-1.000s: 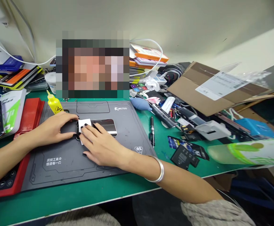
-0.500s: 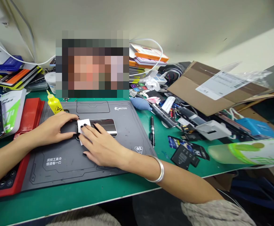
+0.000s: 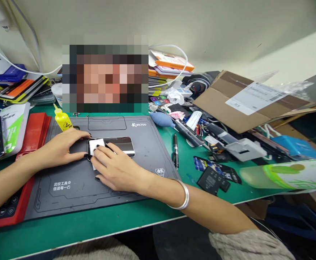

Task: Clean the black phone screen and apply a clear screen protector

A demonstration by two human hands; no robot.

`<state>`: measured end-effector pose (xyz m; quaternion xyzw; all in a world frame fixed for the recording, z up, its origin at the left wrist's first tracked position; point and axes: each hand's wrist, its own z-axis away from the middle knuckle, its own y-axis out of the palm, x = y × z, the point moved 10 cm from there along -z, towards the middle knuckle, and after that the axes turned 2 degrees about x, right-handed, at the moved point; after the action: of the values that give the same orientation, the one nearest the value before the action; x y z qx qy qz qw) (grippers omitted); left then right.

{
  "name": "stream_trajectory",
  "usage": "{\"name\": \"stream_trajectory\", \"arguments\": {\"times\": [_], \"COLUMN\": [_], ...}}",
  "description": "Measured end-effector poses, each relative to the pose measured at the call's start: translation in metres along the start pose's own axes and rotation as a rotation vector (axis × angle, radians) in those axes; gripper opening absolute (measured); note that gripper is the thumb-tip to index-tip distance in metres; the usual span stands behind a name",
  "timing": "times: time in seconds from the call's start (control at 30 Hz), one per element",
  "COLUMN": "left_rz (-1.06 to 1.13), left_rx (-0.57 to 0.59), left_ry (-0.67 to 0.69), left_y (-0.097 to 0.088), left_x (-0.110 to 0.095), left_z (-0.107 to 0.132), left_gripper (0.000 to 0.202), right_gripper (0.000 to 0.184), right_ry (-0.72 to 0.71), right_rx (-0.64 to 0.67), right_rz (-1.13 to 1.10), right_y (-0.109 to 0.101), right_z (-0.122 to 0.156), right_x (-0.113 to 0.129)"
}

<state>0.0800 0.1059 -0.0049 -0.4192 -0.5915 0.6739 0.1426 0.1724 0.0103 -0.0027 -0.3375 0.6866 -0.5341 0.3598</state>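
Note:
A smartphone (image 3: pixel 125 146) with a dark, glossy screen lies flat on a grey work mat (image 3: pixel 144 177). My left hand (image 3: pixel 62 147) steadies its left end between thumb and fingers. Across the left part of the screen is a small white wipe (image 3: pixel 96 142), folded or cut square, its lower edge hanging past the phone's near side. My right hand (image 3: pixel 120 166) presses the wipe against the glass with its fingertips; its palm hides part of the phone's near edge. Just beyond my left hand stands a yellow dropper bottle (image 3: pixel 63 120).
Red phone cases (image 3: pixel 33 133) line the mat's left side. To the right are a black pen (image 3: pixel 175 150), a blue air blower (image 3: pixel 162 119), phone batteries (image 3: pixel 209 180) and a cardboard box (image 3: pixel 244 104). A green-and-white bottle (image 3: pixel 296 175) juts in from the right edge.
The fingers of my right hand have shifted slightly right on the screen, and a bit more of the white wipe shows. My left hand stays in place on the phone.

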Motion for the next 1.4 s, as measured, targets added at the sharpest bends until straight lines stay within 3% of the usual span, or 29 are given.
{"name": "stream_trajectory", "arguments": {"times": [0.13, 0.3, 0.7, 1.4], "left_rz": [-0.010, -0.009, -0.025, -0.005], "left_rx": [0.000, -0.002, -0.006, 0.007], "left_ry": [0.005, 0.014, 0.022, -0.009], "left_y": [0.000, 0.000, 0.000, -0.001], "left_x": [0.000, 0.000, -0.002, -0.003], "left_z": [0.000, 0.001, 0.000, -0.001], "left_gripper": [0.058, 0.056, 0.047, 0.048], "right_gripper": [0.055, 0.046, 0.051, 0.042], "right_ry": [0.116, 0.005, 0.080, 0.004], "right_rx": [-0.006, -0.009, -0.008, 0.011], "right_rz": [0.002, -0.016, -0.009, -0.056], "right_y": [0.001, 0.001, 0.001, 0.002], "right_z": [0.001, 0.000, 0.000, -0.001], "right_x": [-0.011, 0.000, -0.008, -0.001]}}
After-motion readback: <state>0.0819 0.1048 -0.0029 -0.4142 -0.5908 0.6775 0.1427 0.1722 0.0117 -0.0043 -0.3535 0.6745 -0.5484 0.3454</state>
